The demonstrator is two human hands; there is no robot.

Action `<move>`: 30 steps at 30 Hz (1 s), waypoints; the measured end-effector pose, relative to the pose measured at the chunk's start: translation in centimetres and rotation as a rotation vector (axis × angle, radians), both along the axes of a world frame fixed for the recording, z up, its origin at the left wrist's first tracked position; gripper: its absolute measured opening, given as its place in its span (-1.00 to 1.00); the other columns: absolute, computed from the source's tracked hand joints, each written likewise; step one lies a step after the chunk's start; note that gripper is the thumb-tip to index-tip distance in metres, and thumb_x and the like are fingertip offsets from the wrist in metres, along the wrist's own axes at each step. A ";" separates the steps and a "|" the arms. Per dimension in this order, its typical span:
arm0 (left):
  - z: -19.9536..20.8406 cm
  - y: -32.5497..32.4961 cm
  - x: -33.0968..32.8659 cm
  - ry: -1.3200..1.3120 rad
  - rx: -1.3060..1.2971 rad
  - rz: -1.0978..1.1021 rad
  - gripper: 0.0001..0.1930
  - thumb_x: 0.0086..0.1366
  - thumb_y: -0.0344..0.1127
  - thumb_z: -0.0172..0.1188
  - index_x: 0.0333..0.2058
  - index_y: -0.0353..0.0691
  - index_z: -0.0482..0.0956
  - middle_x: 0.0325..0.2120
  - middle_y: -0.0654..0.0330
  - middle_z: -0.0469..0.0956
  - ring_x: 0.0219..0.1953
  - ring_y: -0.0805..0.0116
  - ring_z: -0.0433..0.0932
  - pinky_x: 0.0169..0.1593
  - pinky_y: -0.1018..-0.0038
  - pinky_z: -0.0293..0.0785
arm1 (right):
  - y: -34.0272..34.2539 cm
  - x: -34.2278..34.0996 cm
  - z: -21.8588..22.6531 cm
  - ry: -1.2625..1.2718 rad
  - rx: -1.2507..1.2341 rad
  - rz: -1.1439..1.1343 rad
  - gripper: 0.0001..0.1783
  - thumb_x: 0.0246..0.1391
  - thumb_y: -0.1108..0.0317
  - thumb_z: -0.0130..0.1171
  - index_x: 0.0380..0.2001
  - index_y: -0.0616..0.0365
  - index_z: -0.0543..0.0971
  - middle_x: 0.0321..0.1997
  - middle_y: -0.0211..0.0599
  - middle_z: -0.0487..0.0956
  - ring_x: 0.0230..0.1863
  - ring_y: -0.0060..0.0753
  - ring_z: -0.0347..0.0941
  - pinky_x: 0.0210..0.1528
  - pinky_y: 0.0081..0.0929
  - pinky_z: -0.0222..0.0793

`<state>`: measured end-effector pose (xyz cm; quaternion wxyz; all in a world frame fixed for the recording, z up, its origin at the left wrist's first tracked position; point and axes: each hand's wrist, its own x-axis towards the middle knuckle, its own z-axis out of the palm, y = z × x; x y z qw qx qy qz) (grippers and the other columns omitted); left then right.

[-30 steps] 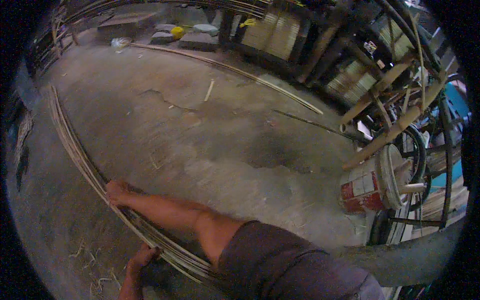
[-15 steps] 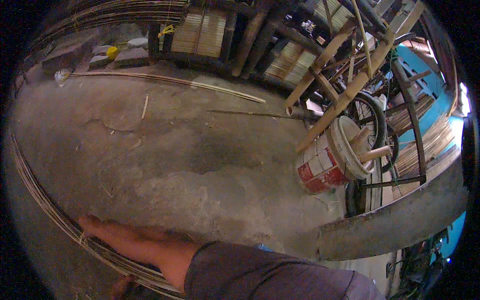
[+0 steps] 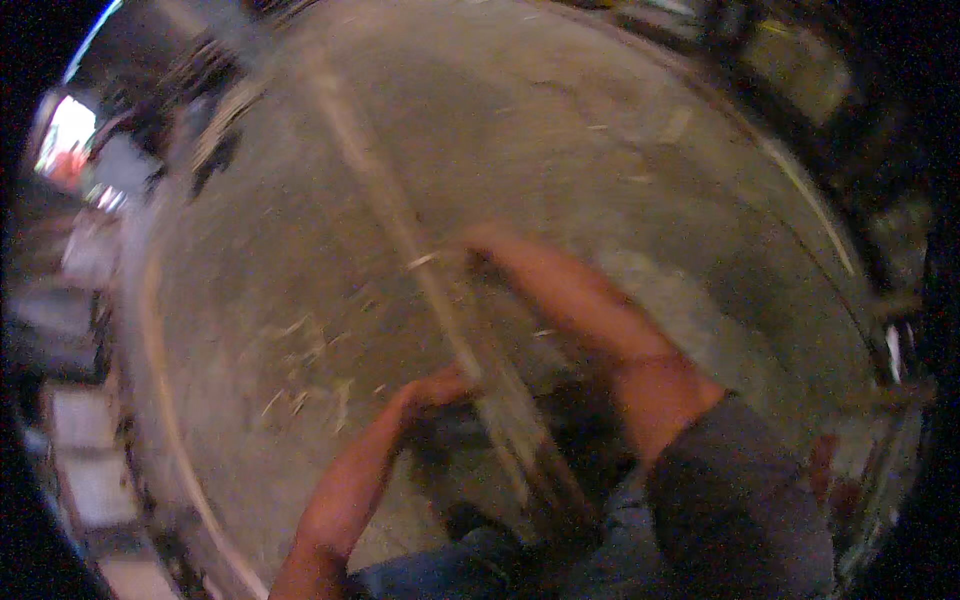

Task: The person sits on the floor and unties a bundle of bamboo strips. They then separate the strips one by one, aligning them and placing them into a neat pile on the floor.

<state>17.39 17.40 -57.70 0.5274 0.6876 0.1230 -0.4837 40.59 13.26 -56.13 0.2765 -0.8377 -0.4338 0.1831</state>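
A long bundle of thin bamboo strips (image 3: pixel 460 340) runs from the upper left down the middle toward my legs. A pale tie (image 3: pixel 423 260) crosses it about midway. My left hand (image 3: pixel 440 388) is closed at the side of the bundle below the tie; its fingertips are hidden by the strips. Just right of the tie, my right hand (image 3: pixel 483 242) is held close to the bundle. Motion smears its fingers, so I cannot make out whether they touch the strips or the tie.
Short scraps of cut strip (image 3: pixel 300 390) litter the concrete floor (image 3: pixel 560 130) at left. A long pale strip (image 3: pixel 165 400) curves along the left side. Another strip (image 3: pixel 815 200) lies at the far right, beside dark frames. Pale blocks (image 3: pixel 95 480) line the left edge.
My view has swung round, so the bundle now crosses the middle instead of the lower left. Both forearms are now in view, with my left hand farther up into the picture.
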 end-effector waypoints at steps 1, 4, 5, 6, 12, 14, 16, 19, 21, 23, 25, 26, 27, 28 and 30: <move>2.5 -2.6 0.7 -0.020 -0.071 0.045 -0.36 0.15 -0.03 0.22 0.15 -0.18 0.33 -0.01 0.20 0.46 -0.08 0.29 0.43 -0.01 0.29 0.40 | -1.7 1.1 -0.8 0.024 -0.025 0.014 -0.64 0.09 0.06 0.08 -0.36 0.15 0.62 -0.35 -0.21 0.62 -0.27 -0.22 0.57 -0.30 -0.22 0.46; 0.0 -1.3 -0.4 -0.229 -0.118 0.103 -0.40 0.12 0.05 0.25 0.06 -0.19 0.44 -0.03 0.14 0.50 0.01 0.20 0.43 0.11 0.28 0.35 | -1.5 2.5 -0.1 0.114 -0.080 0.170 -0.64 0.09 0.05 0.09 -0.36 0.15 0.62 -0.36 -0.22 0.62 -0.27 -0.23 0.57 -0.31 -0.23 0.47; 0.5 -1.1 -0.7 -0.259 -0.178 0.132 -0.39 0.12 0.06 0.25 0.06 -0.19 0.44 -0.02 0.14 0.50 0.02 0.19 0.42 0.12 0.28 0.34 | -2.5 3.5 -0.2 0.147 -0.153 0.218 -0.64 0.09 0.05 0.09 -0.37 0.15 0.62 -0.36 -0.22 0.62 -0.27 -0.24 0.57 -0.31 -0.23 0.47; 0.0 -0.7 -1.1 -0.280 -0.217 0.135 -0.38 0.12 0.05 0.26 0.08 -0.19 0.43 -0.01 0.13 0.49 0.04 0.19 0.41 0.14 0.27 0.33 | -3.1 4.3 0.1 0.150 -0.248 0.202 -0.64 0.09 0.05 0.09 -0.37 0.15 0.62 -0.37 -0.22 0.62 -0.27 -0.24 0.58 -0.32 -0.24 0.47; -0.6 -2.1 0.3 -0.156 -0.190 -0.057 -0.24 0.09 0.01 0.30 0.21 -0.17 0.26 0.10 0.09 0.41 0.15 0.18 0.33 0.19 0.26 0.28 | -3.1 2.6 -2.0 0.330 0.232 0.190 -0.66 0.04 0.06 0.16 -0.36 0.14 0.63 -0.38 -0.22 0.62 -0.31 -0.20 0.56 -0.27 -0.19 0.46; 0.0 -0.2 -1.1 -0.181 -0.131 -0.017 -0.18 0.08 0.03 0.32 0.24 -0.15 0.19 0.13 0.10 0.38 0.17 0.17 0.31 0.21 0.26 0.25 | -4.2 0.6 -1.3 -0.092 -0.268 0.397 -0.67 0.03 0.08 0.15 -0.36 0.13 0.63 -0.36 -0.21 0.62 -0.30 -0.18 0.55 -0.26 -0.18 0.45; 1.0 -0.7 -0.4 -0.222 -0.115 -0.006 -0.13 0.06 0.04 0.34 0.26 -0.15 0.15 0.15 0.10 0.36 0.18 0.15 0.30 0.24 0.25 0.22 | -5.2 1.6 -0.1 -0.374 -0.415 0.260 -0.69 0.02 0.11 0.14 -0.36 0.13 0.62 -0.33 -0.20 0.62 -0.28 -0.15 0.55 -0.24 -0.16 0.44; 1.1 -2.1 0.4 -0.251 -0.126 0.012 -0.08 0.03 0.05 0.37 0.27 -0.19 0.12 0.17 0.08 0.33 0.19 0.13 0.28 0.28 0.24 0.15 | -3.9 3.5 -1.0 -0.224 -0.307 0.082 -0.71 0.00 0.14 0.13 -0.32 0.12 0.61 -0.28 -0.17 0.62 -0.26 -0.08 0.54 -0.23 -0.12 0.43; -0.2 -1.6 0.0 -0.272 -0.145 0.055 -0.03 0.01 0.06 0.39 0.28 -0.22 0.07 0.19 0.06 0.30 0.21 0.13 0.26 0.30 0.24 0.11 | -3.9 4.2 -1.7 0.037 -0.444 0.340 -0.71 0.01 0.15 0.12 -0.30 0.12 0.60 -0.28 -0.14 0.62 -0.28 -0.04 0.53 -0.25 -0.11 0.42; -2.0 0.2 -0.5 -0.388 -0.119 0.061 -0.14 0.05 -0.02 0.38 0.23 -0.26 0.17 0.17 0.07 0.33 0.21 0.16 0.27 0.29 0.27 0.13 | -5.2 4.2 -2.1 -0.132 -0.293 0.143 -0.71 0.01 0.17 0.10 -0.30 0.12 0.60 -0.29 -0.11 0.62 -0.32 -0.01 0.53 -0.29 -0.12 0.40; -1.2 0.1 -0.2 -0.414 -0.168 0.083 -0.19 0.07 -0.06 0.38 0.20 -0.29 0.22 0.16 0.07 0.34 0.21 0.18 0.27 0.28 0.29 0.14 | -5.9 3.5 -0.9 -0.286 -0.080 -0.028 -0.72 0.02 0.17 0.09 -0.31 0.13 0.59 -0.31 -0.10 0.62 -0.37 0.00 0.52 -0.33 -0.13 0.38; 0.2 -0.7 -0.1 -0.381 -0.227 0.112 -0.19 0.06 -0.06 0.38 0.20 -0.30 0.22 0.16 0.07 0.34 0.21 0.18 0.26 0.29 0.29 0.13 | -5.2 3.0 -0.4 -0.255 -0.019 0.026 -0.72 0.02 0.17 0.08 -0.32 0.13 0.59 -0.31 -0.10 0.63 -0.38 0.00 0.52 -0.34 -0.13 0.37; 1.6 -0.8 -0.5 -0.344 -0.271 0.156 -0.18 0.06 -0.05 0.39 0.20 -0.30 0.21 0.16 0.07 0.34 0.22 0.19 0.26 0.29 0.29 0.12 | -4.2 2.3 0.3 -0.219 0.057 0.095 -0.72 0.02 0.18 0.08 -0.32 0.13 0.59 -0.32 -0.11 0.63 -0.40 -0.01 0.52 -0.35 -0.13 0.37; 1.0 -0.4 -0.8 -0.341 -0.271 0.141 -0.18 0.06 -0.06 0.39 0.20 -0.30 0.21 0.16 0.06 0.34 0.20 0.19 0.28 0.27 0.28 0.16 | -4.4 2.0 -0.1 -0.137 -0.078 0.252 -0.73 0.02 0.18 0.08 -0.33 0.13 0.59 -0.34 -0.10 0.63 -0.41 0.01 0.52 -0.34 -0.12 0.37; -0.7 0.7 -0.9 -0.351 -0.275 0.111 -0.17 0.06 -0.07 0.40 0.21 -0.30 0.19 0.15 0.06 0.36 0.17 0.20 0.33 0.23 0.28 0.22 | -5.9 2.1 0.0 -0.119 -0.295 0.373 -0.75 0.03 0.20 0.07 -0.34 0.13 0.59 -0.36 -0.10 0.62 -0.39 0.04 0.51 -0.32 -0.11 0.39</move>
